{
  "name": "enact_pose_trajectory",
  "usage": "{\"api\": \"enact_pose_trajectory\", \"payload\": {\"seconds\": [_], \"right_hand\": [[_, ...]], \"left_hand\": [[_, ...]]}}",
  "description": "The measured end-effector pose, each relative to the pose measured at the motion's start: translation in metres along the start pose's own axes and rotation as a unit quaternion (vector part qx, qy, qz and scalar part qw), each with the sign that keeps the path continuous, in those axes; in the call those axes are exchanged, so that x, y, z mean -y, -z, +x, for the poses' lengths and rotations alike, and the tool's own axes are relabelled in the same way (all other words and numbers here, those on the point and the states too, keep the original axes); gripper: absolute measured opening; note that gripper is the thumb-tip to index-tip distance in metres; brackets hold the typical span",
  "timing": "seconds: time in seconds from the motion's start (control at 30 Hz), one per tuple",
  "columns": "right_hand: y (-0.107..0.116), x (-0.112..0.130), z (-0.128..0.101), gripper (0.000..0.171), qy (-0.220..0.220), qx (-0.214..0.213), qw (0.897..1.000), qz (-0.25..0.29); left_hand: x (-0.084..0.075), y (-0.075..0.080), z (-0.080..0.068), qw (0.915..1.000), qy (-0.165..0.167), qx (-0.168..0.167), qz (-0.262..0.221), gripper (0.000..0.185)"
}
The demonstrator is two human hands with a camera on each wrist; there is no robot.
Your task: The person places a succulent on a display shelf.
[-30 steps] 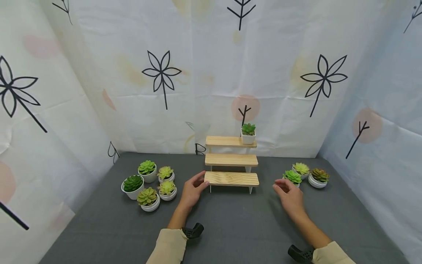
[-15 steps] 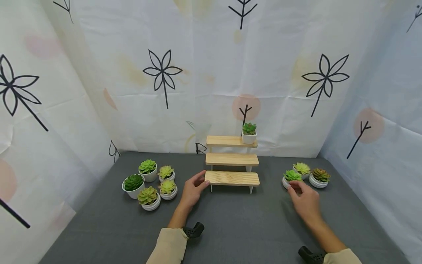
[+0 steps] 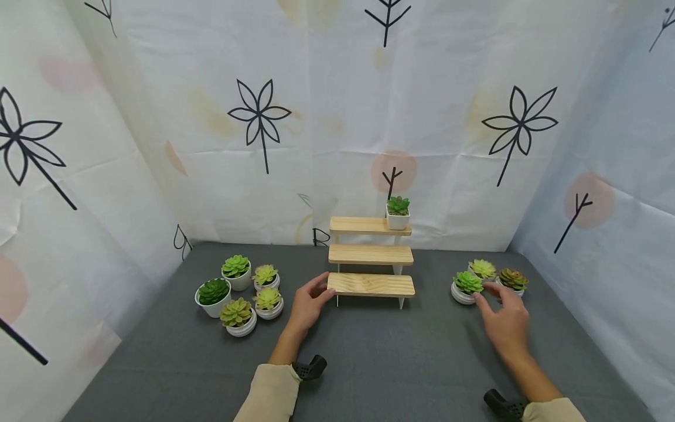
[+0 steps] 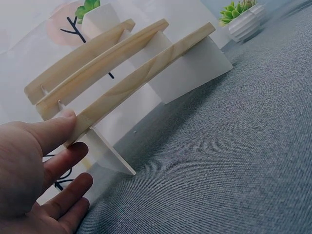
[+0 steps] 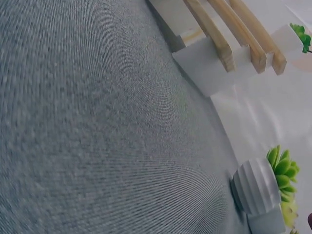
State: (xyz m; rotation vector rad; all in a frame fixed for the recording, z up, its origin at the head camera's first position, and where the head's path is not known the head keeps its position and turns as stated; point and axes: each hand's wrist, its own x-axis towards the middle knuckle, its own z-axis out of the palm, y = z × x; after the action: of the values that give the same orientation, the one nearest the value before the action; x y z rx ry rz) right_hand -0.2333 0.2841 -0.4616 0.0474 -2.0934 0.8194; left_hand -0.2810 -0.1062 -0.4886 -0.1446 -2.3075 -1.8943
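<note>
Pale hanging cloth (image 3: 337, 76), printed with line-drawn flowers and twigs, walls in a table (image 3: 379, 363) covered in dark grey fabric, probably to give the small bright things a plain setting.

At far left, the dark green plant (image 3: 213, 292), the light green plant (image 3: 236, 268), the olive plant (image 3: 237, 314), the rear pale plant (image 3: 266, 276) and the front pale plant (image 3: 268, 299) stand upright in white pots, bunched together, perhaps to keep them within arm's reach yet out of the middle.

Next comes the left hand (image 3: 307, 305), clamped on the left end of the lowest board of the three-step wooden stand (image 3: 371, 285): thumb above, index finger below. That light pinch seems meant to steady it, since the white supports look thin. The stand is mid-table near the back cloth, and a square-potted plant (image 3: 398, 213) sits at the right end of its top step.

Farther right, the right hand (image 3: 507, 322) has thumb and fingers apart, bent around the near side of a small group: the bright green plant (image 3: 467, 283), the yellow-green plant (image 3: 482, 269) and the reddish plant (image 3: 512, 279). Its thumb is just beside the bright green plant's pot; I cannot tell whether they touch.
</note>
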Motion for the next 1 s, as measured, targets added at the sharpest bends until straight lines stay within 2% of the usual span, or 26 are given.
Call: {"api": "enact_pose_trajectory", "payload": {"seconds": [0.27,0.37,0.53,0.7,1.0], "right_hand": [[-0.004,-0.012,-0.003,0.059,-0.063,0.015,0.998,0.026],[-0.003,-0.015,-0.003,0.063,-0.097,0.041,0.994,0.030],[-0.003,-0.020,0.001,0.069,-0.146,0.107,0.983,0.036],[-0.005,-0.024,0.003,0.076,-0.149,0.161,0.973,0.067],[-0.010,-0.031,0.003,0.080,-0.165,0.213,0.956,0.119]], "left_hand": [[0.000,0.001,0.001,1.0000,0.008,-0.001,0.003,0.046],[0.000,0.001,0.001,1.0000,0.009,0.000,0.003,0.047],[-0.001,0.000,0.000,1.0000,0.009,-0.003,0.000,0.047],[-0.001,0.001,0.000,1.0000,0.008,-0.004,-0.002,0.047],[0.000,0.000,0.000,1.0000,-0.001,-0.001,0.005,0.047]]}}
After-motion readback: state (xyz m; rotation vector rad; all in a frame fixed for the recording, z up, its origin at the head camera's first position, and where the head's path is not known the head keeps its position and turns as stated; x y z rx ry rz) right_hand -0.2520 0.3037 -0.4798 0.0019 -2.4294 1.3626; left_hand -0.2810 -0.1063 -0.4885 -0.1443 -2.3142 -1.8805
